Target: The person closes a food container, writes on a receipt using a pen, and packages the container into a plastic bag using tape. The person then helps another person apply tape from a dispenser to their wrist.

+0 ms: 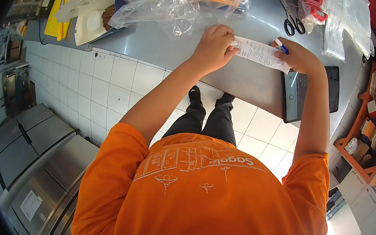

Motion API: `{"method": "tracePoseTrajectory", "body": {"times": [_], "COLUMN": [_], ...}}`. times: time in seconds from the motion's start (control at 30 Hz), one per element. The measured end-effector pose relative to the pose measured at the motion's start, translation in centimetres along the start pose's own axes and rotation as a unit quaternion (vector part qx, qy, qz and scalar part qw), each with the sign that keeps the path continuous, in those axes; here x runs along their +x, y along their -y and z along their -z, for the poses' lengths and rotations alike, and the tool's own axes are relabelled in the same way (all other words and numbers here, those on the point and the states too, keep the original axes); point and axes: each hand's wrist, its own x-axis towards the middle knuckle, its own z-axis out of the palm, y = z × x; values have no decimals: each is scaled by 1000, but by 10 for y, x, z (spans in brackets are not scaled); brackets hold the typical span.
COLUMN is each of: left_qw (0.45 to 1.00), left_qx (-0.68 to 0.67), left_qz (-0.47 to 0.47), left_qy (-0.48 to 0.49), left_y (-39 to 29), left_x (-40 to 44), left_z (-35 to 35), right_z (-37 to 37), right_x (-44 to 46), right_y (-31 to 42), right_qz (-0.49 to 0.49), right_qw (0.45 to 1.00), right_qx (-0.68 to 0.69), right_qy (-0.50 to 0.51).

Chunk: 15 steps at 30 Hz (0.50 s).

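Observation:
A printed paper receipt (259,52) is stretched between my two hands, above the front part of the metal counter. My left hand (215,47) pinches its left end with curled fingers. At the other end, my right hand (300,58) grips the paper between thumb and fingers. A marker with a blue body and white tip (281,46) also sticks out from the right hand's fingers. Below that wrist lies a dark tablet (293,100), partly covered by my forearm. The small print on the receipt is too fine to read.
Clear plastic bags (178,14), one with orange print, lie at the back of the steel counter (159,47). Black-handled scissors (294,26) and a red tape dispenser (314,6) are at back right. Papers (89,2) and a yellow item (59,15) sit left.

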Motion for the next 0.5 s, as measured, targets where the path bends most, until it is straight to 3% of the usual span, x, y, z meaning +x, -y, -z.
{"method": "tracePoseTrajectory", "body": {"times": [0.1, 0.13, 0.23, 0.33, 0.43, 0.47, 0.5], "left_qw": [987, 973, 976, 995, 986, 988, 990], "left_qx": [59, 82, 135, 54, -36, -25, -13], "left_qz": [127, 183, 161, -61, -60, -54, -48], "left_qy": [75, 111, 49, 53, 151, 142, 134], "left_y": [-23, -30, -37, -19, -3, 0, 3], "left_x": [-4, -4, -7, 7, 15, 14, 13], "left_z": [15, 20, 22, 23, 16, 12, 10], "right_z": [-10, -14, -21, -27, -30, -31, -27], "right_x": [14, 15, 25, 31, 34, 35, 28], "right_y": [-7, 2, 5, 2, -6, -9, 1], "right_qz": [45, 9, 98, 163, 200, 209, 208], "right_qw": [987, 981, 935, 891, 821, 790, 860], "right_qx": [-103, -141, -273, -323, -365, -374, -182], "right_qy": [-115, -136, -204, -273, -391, -438, -428]}}
